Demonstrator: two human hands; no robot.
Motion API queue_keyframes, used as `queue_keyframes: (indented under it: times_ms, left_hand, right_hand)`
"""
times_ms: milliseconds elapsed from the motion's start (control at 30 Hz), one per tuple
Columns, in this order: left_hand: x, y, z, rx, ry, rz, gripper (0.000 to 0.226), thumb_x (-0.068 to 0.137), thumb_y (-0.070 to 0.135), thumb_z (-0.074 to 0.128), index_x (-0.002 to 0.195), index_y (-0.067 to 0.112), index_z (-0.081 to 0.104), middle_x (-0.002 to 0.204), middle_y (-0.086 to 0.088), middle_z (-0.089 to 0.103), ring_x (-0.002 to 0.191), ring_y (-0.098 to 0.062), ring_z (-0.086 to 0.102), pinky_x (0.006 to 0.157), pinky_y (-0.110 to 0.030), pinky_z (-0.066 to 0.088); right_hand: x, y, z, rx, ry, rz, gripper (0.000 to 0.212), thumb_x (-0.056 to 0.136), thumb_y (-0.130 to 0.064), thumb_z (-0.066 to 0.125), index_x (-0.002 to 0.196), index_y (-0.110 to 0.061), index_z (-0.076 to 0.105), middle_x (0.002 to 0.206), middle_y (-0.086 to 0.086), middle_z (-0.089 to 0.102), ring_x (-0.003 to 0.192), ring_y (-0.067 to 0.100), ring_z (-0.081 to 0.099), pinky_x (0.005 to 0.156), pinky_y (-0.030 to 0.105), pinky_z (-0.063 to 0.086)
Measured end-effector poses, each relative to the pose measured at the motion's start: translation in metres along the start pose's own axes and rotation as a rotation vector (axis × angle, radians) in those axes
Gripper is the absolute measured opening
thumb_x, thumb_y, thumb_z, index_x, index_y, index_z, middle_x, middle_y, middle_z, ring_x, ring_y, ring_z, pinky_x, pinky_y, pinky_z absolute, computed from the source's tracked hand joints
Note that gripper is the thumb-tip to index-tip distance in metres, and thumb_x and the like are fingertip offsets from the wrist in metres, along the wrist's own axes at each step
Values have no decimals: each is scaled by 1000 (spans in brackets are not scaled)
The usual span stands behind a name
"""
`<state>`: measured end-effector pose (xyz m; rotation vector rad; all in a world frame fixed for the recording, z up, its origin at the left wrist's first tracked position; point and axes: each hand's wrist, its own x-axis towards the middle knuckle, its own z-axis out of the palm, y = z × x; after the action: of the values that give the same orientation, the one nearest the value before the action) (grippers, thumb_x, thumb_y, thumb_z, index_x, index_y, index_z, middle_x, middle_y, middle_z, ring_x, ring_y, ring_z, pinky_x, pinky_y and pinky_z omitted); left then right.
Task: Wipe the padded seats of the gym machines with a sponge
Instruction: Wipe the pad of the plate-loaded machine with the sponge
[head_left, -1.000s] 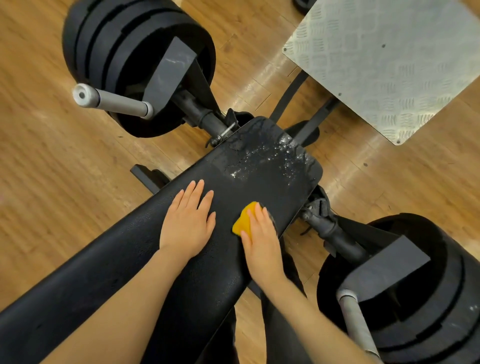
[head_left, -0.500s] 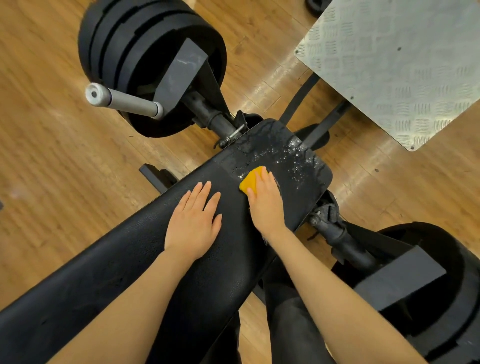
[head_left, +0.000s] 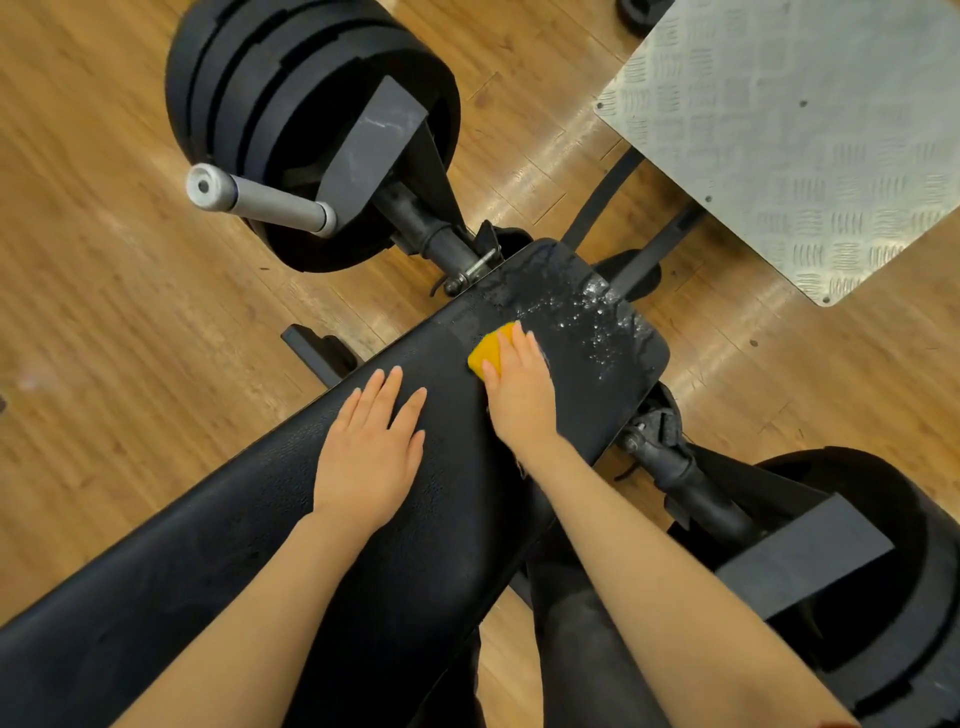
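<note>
A long black padded seat (head_left: 218, 561) runs from the lower left up to the middle of the head view. Its far end is wet, with soapy drops (head_left: 592, 317) on it. My right hand (head_left: 519, 389) presses a yellow sponge (head_left: 491, 353) flat onto the pad just short of the wet patch. Only the sponge's left edge shows past my fingers. My left hand (head_left: 371, 452) lies flat on the pad, fingers spread, a little nearer to me and to the left of the sponge.
Stacked black weight plates (head_left: 291, 104) with a grey bar sleeve (head_left: 260, 202) stand at the upper left. More plates (head_left: 883, 571) sit at the lower right. A metal tread plate (head_left: 805, 130) fills the upper right. Wooden floor (head_left: 104, 338) lies all around.
My right hand has slid the sponge from the pad's near right edge up and across toward the far, wet end. My left hand has stayed flat on the pad.
</note>
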<state>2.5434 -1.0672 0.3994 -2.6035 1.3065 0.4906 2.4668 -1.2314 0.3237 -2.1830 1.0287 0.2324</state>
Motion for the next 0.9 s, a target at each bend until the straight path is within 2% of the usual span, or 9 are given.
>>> queue_keyframes:
  times_ms: [133, 233, 333, 400, 533, 733, 900]
  left_hand:
    - [1, 0, 1, 8, -1, -2, 50, 96, 36, 43, 142, 18, 44, 153, -12, 32, 143, -27, 26, 115, -38, 18]
    - [0, -1, 2, 9, -4, -1, 50, 96, 36, 42, 143, 18, 43, 154, -12, 30, 144, -26, 25, 116, -38, 18]
    - [0, -1, 1, 0, -14, 1, 51, 96, 36, 41, 144, 18, 42, 154, -12, 29, 144, -27, 24, 116, -38, 18]
    - [1, -1, 0, -10, -25, -3, 51, 97, 37, 40, 144, 18, 40, 155, -12, 27, 145, -26, 22, 116, -38, 17]
    - [1, 0, -1, -8, -31, -3, 51, 97, 37, 40, 145, 19, 40, 155, -11, 27, 145, -26, 22, 116, -38, 15]
    - [1, 0, -1, -21, -23, -3, 51, 97, 37, 38, 145, 20, 40, 156, -11, 27, 145, -25, 21, 118, -38, 16]
    - [1, 0, 2, -32, -3, -4, 49, 96, 35, 44, 143, 18, 44, 154, -12, 30, 144, -26, 25, 117, -39, 19]
  right_hand:
    - [7, -6, 2, 38, 26, 37, 54, 102, -31, 37, 149, -9, 25, 159, 7, 17, 147, 23, 13, 119, 38, 18]
    - [-49, -11, 5, 62, -2, 1, 56, 100, -31, 41, 150, -13, 24, 160, 2, 14, 148, 20, 11, 118, 42, 23]
    - [-115, -14, 7, 55, -49, -22, 59, 99, -32, 45, 151, -18, 22, 160, -2, 14, 148, 16, 10, 117, 39, 21]
    - [-130, -12, 9, 32, -52, -23, 58, 99, -33, 47, 150, -18, 24, 159, -2, 16, 148, 17, 12, 117, 35, 18]
    - [-75, -7, 8, -15, -40, -76, 54, 100, -32, 43, 148, -12, 31, 159, 4, 17, 147, 22, 15, 118, 35, 17]
    - [37, -16, 2, -15, 21, 9, 53, 103, -33, 33, 149, -8, 26, 159, 9, 17, 147, 25, 13, 120, 35, 13]
    - [-8, -14, 6, 39, 15, -32, 53, 101, -30, 40, 149, -10, 28, 159, 6, 17, 147, 23, 13, 119, 39, 19]
